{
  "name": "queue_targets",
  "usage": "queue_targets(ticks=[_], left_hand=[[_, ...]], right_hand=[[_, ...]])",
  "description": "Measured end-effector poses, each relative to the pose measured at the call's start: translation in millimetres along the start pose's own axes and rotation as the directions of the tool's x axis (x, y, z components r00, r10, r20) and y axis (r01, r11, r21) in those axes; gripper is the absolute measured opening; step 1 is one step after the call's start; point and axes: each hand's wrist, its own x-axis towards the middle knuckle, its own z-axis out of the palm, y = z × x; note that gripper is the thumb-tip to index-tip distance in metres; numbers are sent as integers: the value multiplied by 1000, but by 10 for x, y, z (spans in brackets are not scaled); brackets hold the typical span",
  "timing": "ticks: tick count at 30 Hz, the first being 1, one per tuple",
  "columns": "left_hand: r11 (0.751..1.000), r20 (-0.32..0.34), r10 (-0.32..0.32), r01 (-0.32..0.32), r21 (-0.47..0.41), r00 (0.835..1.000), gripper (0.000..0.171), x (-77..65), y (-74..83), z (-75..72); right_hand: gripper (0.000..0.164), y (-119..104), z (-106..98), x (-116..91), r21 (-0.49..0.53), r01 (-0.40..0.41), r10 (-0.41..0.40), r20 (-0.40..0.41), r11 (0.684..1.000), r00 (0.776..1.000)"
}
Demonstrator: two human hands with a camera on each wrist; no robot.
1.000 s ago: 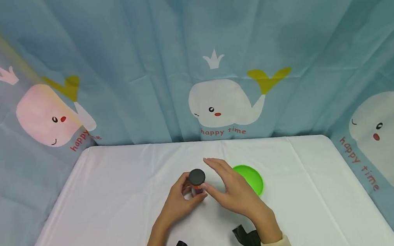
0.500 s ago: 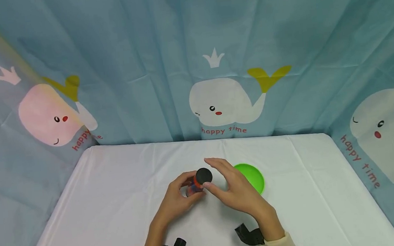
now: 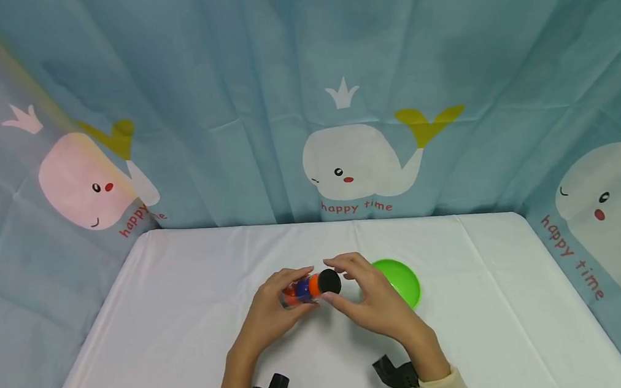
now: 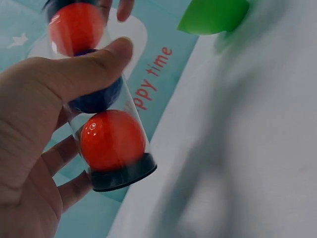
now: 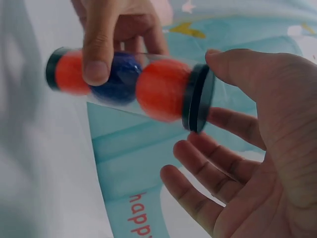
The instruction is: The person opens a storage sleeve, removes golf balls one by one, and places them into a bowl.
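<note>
A clear tube [image 4: 129, 101] with black caps holds two orange balls [image 5: 163, 90] and a dark blue ball [image 5: 116, 79] in a row. My left hand [image 3: 269, 305] grips its middle, thumb on one side and fingers on the other. In the head view the tube lies tilted, its black cap [image 3: 329, 281] toward my right hand [image 3: 378, 302]. That hand is spread around the cap end, thumb tip right at the cap's edge and the other fingers loosely bent; the index fingertip is partly hidden behind the cap in the right wrist view.
Behind my right hand a green bowl [image 3: 407, 281] stands on the white-covered table [image 3: 483, 327]. A blue curtain [image 3: 230, 164] with printed whales hangs beyond the table and along its sides. A black strap mount [image 3: 395, 372] sits on each wrist.
My left hand has tipped the tube from nearly upright to leaning right, so its cap moved right toward my right hand. The right hand has barely moved; its fingers bend slightly more.
</note>
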Motion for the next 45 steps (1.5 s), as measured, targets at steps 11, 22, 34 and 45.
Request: queue_targets(ticks=[11,22,34,45], left_hand=[[996,-15,-37,38,84,999,58,-8,93,-108],[990,-17,-17,19,138,1000,57,-30,120,-153],[985,-5,2,-1,171,1000,56,-8,136,-208],[983,30,-22,16,184,999,55,-17,144,-231]], right_hand=[[48,-20,26,-1,25,11,-11,-18,1000,1000],[46,-17,16,-12,100,-10,12,-24,995,1000],[38,-17,30,9,159,-49,57,-44,986,997],[37,-14,39,28,173,-41,51,-51,984,997]])
